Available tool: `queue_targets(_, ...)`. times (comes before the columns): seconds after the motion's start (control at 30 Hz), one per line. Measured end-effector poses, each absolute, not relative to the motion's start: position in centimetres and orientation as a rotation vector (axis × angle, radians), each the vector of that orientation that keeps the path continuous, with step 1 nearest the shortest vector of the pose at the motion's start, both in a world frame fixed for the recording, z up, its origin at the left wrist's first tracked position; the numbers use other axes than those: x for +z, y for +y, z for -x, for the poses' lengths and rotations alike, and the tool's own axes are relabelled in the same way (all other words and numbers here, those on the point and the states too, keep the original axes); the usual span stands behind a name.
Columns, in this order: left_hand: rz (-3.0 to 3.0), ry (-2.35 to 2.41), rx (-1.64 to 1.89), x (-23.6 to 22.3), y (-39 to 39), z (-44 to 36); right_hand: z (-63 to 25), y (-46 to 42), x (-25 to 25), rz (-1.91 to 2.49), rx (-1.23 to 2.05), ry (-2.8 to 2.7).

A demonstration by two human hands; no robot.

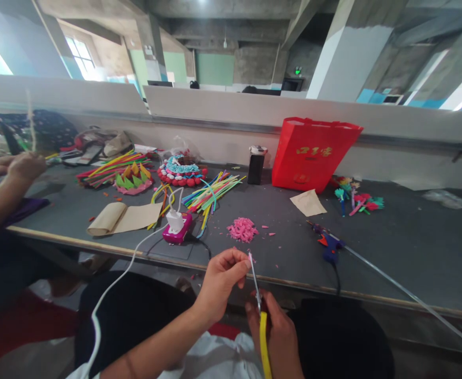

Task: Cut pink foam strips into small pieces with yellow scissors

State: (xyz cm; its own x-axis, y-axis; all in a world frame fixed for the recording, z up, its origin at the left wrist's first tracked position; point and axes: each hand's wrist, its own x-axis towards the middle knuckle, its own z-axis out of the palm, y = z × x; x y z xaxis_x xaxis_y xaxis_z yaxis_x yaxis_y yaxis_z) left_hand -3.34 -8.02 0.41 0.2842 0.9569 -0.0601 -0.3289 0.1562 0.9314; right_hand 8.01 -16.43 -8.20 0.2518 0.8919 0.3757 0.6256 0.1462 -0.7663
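Worktable point(404, 242), dark-topped, runs across the head view beyond the fingers. I log a red bag point(313, 155) standing ahead and to the right of them; another person's hands point(27, 166) show well apart, far to their left. A bundle of drinking-straw-like strips point(217, 192) lies ahead and left. To the right of the fingers rests what I take for a glue gun point(331, 246).

Right hand point(280, 329): fingers clamped round the yellow-handled scissors point(263, 326), low and close to the body. Left hand point(226, 276): thumb and forefinger pinched together, apparently on a small pink scrap point(249, 253) at the blade tip.

Key relation, my judgement: blade tip to left fingertips. The scissors' long axis runs forward and slightly left from the right fingers, the tip just beside the left pinch. The pile of pink pieces point(242, 230) lies on the table just ahead of the left fingertips; the left hand is the nearer.

Hard to read: right fingers partly shadowed, handle loops mostly covered by them, handle end cut off at the lower edge. I cannot tell whether the blades are parted, nor the scrap's outline.
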Motion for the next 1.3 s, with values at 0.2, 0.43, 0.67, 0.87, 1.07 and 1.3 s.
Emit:
queue_targets(0.2, -1.005, 0.813, 1.041, 0.6, -8.0, 3.6, -8.3, -16.5, -8.5, 1.553, 0.298, -1.498)
queue_targets(0.43, -0.985, 0.837, 1.028, 0.4, -8.2, 3.6, -8.1, -16.7, -8.1, 1.549, 0.279, -1.493)
queue_targets(0.67, -0.979, 0.827, 1.011, 0.0, -8.0, 3.5, -8.0, -16.8, -8.8, 1.542, 0.401, -1.435)
queue_targets(0.87, -0.923, 0.781, 1.021, -0.2, -8.0, 3.7, -8.2, -16.4, -8.4, 1.562, 0.504, -1.354)
queue_targets(1.07, -0.873, 0.777, 0.999, -0.4, -7.9, 3.6, -8.4, -16.7, -10.1, 1.578, 0.534, -1.357)
queue_targets(1.3, -0.901, 0.820, 0.990, -0.4, -7.9, 3.4, -8.5, -16.8, -9.5, 1.580, 0.524, -1.440)
